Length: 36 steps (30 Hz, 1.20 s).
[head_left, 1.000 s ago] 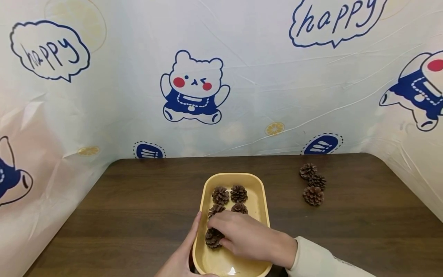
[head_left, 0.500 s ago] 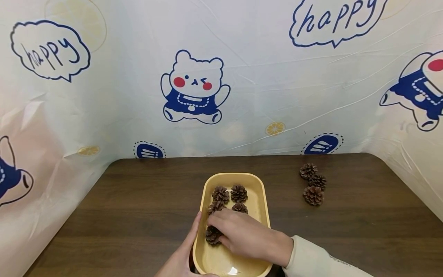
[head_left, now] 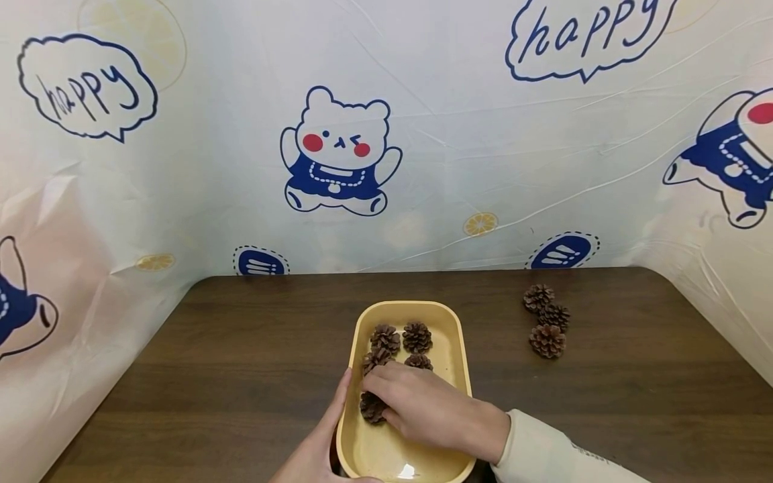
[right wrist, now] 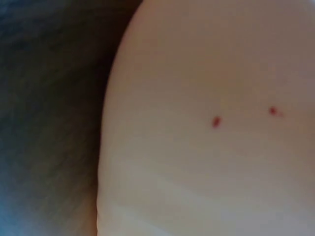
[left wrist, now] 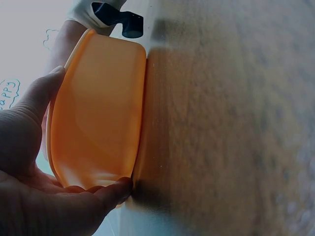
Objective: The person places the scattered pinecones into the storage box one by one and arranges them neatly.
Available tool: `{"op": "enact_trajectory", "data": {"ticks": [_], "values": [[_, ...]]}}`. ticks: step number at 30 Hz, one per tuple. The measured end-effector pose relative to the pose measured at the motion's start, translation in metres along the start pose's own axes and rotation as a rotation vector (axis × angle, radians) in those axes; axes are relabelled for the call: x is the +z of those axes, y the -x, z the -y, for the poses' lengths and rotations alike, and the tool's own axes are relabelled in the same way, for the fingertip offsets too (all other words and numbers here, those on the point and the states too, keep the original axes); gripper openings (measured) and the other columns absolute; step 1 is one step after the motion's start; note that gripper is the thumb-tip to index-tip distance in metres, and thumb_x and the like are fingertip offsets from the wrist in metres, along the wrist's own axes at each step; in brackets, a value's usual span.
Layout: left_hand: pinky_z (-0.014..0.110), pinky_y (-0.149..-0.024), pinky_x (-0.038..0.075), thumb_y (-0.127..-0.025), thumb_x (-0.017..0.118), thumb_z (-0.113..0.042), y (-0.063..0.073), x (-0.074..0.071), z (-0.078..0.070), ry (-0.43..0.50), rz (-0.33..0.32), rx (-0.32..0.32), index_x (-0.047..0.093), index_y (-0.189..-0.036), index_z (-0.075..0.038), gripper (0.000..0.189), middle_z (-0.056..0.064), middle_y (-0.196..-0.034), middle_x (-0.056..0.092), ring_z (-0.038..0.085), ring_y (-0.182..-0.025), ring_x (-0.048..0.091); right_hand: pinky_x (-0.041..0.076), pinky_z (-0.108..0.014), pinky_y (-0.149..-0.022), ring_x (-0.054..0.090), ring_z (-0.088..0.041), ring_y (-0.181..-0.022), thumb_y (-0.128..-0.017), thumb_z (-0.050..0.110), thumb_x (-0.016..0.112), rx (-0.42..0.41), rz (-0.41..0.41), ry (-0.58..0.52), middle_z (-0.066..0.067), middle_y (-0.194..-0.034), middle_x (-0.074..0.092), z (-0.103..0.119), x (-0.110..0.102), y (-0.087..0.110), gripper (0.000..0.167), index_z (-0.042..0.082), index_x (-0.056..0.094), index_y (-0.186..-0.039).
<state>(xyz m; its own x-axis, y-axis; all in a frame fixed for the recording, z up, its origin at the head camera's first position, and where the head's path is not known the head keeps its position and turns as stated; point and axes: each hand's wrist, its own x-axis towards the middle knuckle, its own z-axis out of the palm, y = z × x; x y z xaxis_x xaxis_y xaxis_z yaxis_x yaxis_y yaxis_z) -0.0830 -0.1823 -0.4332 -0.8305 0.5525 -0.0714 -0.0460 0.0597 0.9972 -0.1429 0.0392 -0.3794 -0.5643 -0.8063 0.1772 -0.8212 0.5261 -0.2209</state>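
Head view first: can see a yellow tray (head_left: 377, 455) low in the middle of the frame, on a dark wooden table (head_left: 229, 376). Also seeing the left hand (head_left: 317, 443) at the bottom edge, holding the tray by its left side. Spotted the right hand (head_left: 425, 409) down inside the tray, bent over and pinching a pine cone (head_left: 372, 408) near the left wall. Can make out four more pine cones (head_left: 417, 337) in there: two side by side near the top, two below, partly tucked behind the right hand. Got three other pine cones (head_left: 547, 341) bunched together at the right of the frame, well apart from the tray. Behind all that, a pale sheet (head_left: 435, 154) with a cartoon bear (head_left: 335, 151).

Left wrist view: looking at the tray side-on, left of centre, more orange here. Can see the left hand gripping it, thumb at the rim, fingertips by the base. Also caught a pale sleeve (left wrist: 81, 12) and a black gadget (left wrist: 132, 24) top left.

Right wrist view: getting just a blurry surface (right wrist: 197, 182) with two red spots (right wrist: 216, 122), so can't tell the grip from this one.
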Motion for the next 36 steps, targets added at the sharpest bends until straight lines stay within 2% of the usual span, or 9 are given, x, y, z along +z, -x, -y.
{"op": "enact_trajectory", "data": {"ticks": [4, 9, 18, 25, 36], "values": [[0.022, -0.1, 0.054, -0.091, 0.083, -0.015, 0.0002, 0.0003, -0.0002, 0.0, 0.001, 0.011, -0.029, -0.163, -0.024, 0.133, 0.037, -0.168, -0.013, 0.008, -0.128, 0.06, 0.056, -0.027, -0.099, 0.065, -0.011, -0.119, -0.094, 0.009, 0.075, 0.0, -0.004, 0.009, 0.002, -0.13, 0.069, 0.0, 0.0002, 0.0009, 0.037, 0.015, 0.067, -0.131], [0.022, -0.099, 0.054, -0.091, 0.084, -0.016, 0.0008, 0.0006, -0.0002, -0.005, -0.009, -0.01, -0.028, -0.163, -0.027, 0.134, 0.038, -0.168, -0.01, 0.008, -0.126, 0.061, 0.057, -0.028, -0.099, 0.066, -0.011, -0.118, -0.095, 0.01, 0.075, -0.005, -0.014, 0.026, 0.002, -0.129, 0.069, -0.0005, 0.0004, 0.0004, 0.036, 0.015, 0.068, -0.13], [0.02, -0.099, 0.053, -0.09, 0.085, -0.016, 0.0013, 0.0002, 0.0009, -0.037, -0.015, 0.017, -0.028, -0.163, -0.021, 0.134, 0.039, -0.168, -0.01, 0.006, -0.127, 0.06, 0.057, -0.026, -0.097, 0.067, -0.011, -0.113, -0.095, 0.009, 0.074, -0.031, -0.047, 0.046, 0.002, -0.124, 0.071, -0.0002, 0.0022, -0.0002, 0.029, 0.014, 0.07, -0.124], [0.019, -0.101, 0.051, -0.09, 0.085, -0.017, 0.0006, 0.0012, -0.0034, 0.009, -0.012, -0.046, -0.028, -0.163, -0.025, 0.135, 0.033, -0.171, -0.011, 0.008, -0.128, 0.059, 0.057, -0.024, -0.096, 0.068, -0.011, -0.11, -0.094, 0.007, 0.074, -0.029, -0.069, 0.036, 0.001, -0.121, 0.071, 0.0004, 0.0055, -0.0014, 0.028, 0.013, 0.071, -0.121], [0.02, -0.101, 0.051, -0.089, 0.085, -0.016, 0.0003, 0.001, -0.0032, 0.001, -0.016, -0.02, -0.027, -0.164, -0.024, 0.135, 0.034, -0.17, -0.01, 0.008, -0.128, 0.059, 0.056, -0.025, -0.098, 0.068, -0.011, -0.111, -0.093, 0.007, 0.076, -0.036, -0.087, 0.05, 0.001, -0.12, 0.071, -0.0003, 0.007, -0.002, 0.027, 0.012, 0.071, -0.119]]}}
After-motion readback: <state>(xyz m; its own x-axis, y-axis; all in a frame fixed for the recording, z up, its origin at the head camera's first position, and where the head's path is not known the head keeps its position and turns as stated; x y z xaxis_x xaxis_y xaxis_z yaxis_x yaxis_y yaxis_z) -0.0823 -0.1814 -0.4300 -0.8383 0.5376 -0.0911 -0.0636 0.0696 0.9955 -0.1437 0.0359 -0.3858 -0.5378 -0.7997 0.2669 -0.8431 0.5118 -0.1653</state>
